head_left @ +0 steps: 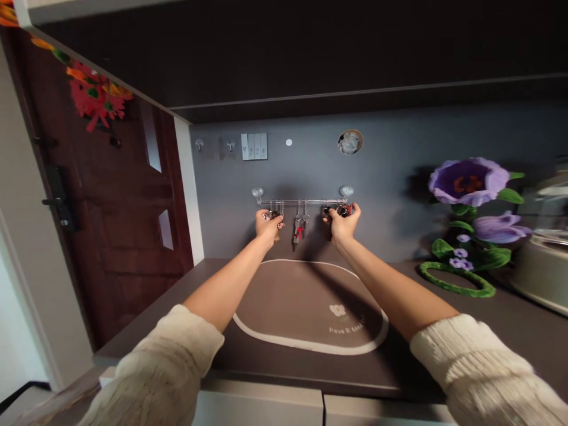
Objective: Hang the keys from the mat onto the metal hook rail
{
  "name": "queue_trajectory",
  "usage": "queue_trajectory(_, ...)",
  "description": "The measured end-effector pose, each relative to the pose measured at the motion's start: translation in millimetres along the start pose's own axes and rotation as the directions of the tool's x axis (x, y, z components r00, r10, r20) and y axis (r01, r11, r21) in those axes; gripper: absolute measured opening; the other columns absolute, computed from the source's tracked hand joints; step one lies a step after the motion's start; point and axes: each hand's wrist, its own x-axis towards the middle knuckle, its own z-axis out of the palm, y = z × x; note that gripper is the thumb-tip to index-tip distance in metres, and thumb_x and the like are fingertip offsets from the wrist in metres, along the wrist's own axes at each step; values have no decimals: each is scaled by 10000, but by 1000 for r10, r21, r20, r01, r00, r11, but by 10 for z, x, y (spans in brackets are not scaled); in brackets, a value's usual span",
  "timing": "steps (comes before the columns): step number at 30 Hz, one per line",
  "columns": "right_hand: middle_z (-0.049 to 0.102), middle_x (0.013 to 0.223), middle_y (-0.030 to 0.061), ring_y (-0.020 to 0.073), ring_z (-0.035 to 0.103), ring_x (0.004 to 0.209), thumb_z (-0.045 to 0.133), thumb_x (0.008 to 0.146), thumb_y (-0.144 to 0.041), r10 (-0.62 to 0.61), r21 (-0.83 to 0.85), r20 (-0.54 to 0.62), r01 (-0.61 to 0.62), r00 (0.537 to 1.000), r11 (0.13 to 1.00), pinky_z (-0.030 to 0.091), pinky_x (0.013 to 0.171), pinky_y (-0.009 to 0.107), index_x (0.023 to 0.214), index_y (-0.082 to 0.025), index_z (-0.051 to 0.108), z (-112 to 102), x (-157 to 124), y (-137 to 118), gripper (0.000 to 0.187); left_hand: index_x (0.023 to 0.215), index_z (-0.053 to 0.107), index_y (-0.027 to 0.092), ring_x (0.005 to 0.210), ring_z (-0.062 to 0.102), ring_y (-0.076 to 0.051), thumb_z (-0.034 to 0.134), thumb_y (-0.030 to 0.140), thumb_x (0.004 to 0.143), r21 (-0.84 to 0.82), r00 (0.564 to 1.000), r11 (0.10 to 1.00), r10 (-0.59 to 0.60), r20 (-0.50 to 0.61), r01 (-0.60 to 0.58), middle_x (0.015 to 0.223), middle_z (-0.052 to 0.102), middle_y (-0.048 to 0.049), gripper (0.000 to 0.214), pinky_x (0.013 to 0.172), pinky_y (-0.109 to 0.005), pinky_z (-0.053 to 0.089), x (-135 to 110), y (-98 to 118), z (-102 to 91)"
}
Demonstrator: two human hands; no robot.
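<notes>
A clear rail with small hooks runs across the grey back wall, a round suction mount at each end. My left hand is closed around a bunch of keys at the rail's left part. Toward the right end, my right hand grips another bunch of keys with black and red pieces, just below the rail. Between my hands hang more keys, one with a red tag. The fingers cover much of both held bunches, and whether these still touch their hooks I cannot tell.
A brown oval mat with a pale rim lies on the dark counter below. Purple knitted flowers stand at right beside a cream appliance. Above hangs a dark shelf; a switch panel is on the wall. A red-brown door is at left.
</notes>
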Motion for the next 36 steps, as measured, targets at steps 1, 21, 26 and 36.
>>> queue_trajectory(1, 324, 1308, 99, 165, 576, 932, 516, 692, -237, -31, -24, 16, 31, 999, 999, 547, 737, 323, 1320, -298, 46, 26, 39, -23, 787, 960, 359, 214, 418, 510, -45, 597, 55, 652, 52, 1000, 998, 27, 11, -28, 653, 515, 66, 420, 445, -157, 392, 14, 30, -5)
queue_trajectory(21, 523, 837, -6, 83, 522, 555, 587, 634, -162, 140, -11, 396, -148, 907, 989, 530, 492, 237, 1060, -252, 405, -89, -217, -120, 472, 1042, 452, 171, 421, 531, -90, 689, 48, 571, 406, 981, 905, 55, 188, -129, 611, 566, 4, 541, 407, -161, 356, 232, 707, 79)
queue_trajectory(26, 541, 859, -6, 101, 551, 594, 612, 631, -175, 148, -27, 458, -152, 877, 988, 536, 503, 254, 1054, -258, 427, -188, -309, -162, 469, 1062, 472, 183, 479, 545, -99, 719, 97, 579, 332, 934, 931, 22, 357, -149, 622, 569, -3, 549, 426, -160, 345, 110, 824, 95)
queue_trajectory(36, 575, 900, 27, 124, 569, 645, 727, 536, -156, 332, -287, 664, -182, 670, 940, 512, 465, 249, 1035, -228, 527, -616, -492, -199, 543, 878, 590, 189, 613, 517, -97, 755, 168, 469, 488, 698, 770, -79, 712, -410, 702, 562, 31, 442, 564, -201, 404, -360, 269, -592)
